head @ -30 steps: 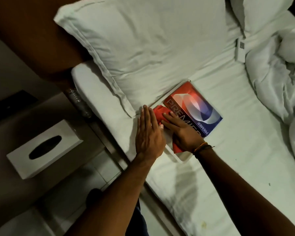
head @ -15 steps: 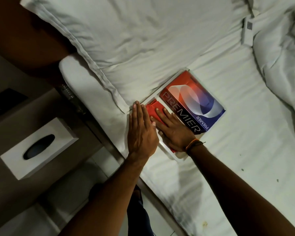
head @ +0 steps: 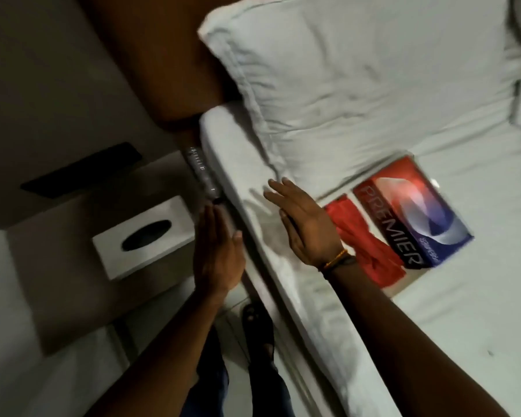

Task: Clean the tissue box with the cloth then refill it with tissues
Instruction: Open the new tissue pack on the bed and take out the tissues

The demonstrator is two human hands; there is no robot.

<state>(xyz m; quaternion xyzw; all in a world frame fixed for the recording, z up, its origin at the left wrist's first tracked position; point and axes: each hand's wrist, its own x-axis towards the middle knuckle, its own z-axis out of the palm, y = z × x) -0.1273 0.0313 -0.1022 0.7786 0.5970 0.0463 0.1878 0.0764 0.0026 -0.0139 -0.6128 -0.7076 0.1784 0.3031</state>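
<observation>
White tissue box (head: 145,236) with a dark oval slot, on a grey-brown bedside table (head: 73,296). Red cloth (head: 364,242) near the white bed's (head: 433,341) left edge. Tissue pack (head: 409,212) beside it, red fading to blue with a pale swirl and white lettering on a black band. White pillow (head: 373,85). Orange and dark wristbands (head: 337,260). Brown headboard (head: 163,55).

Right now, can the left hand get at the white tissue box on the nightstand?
Probably yes. The left hand is open and empty, beside the tissue box, with nothing between them; the nightstand around the box looks bare.
</observation>
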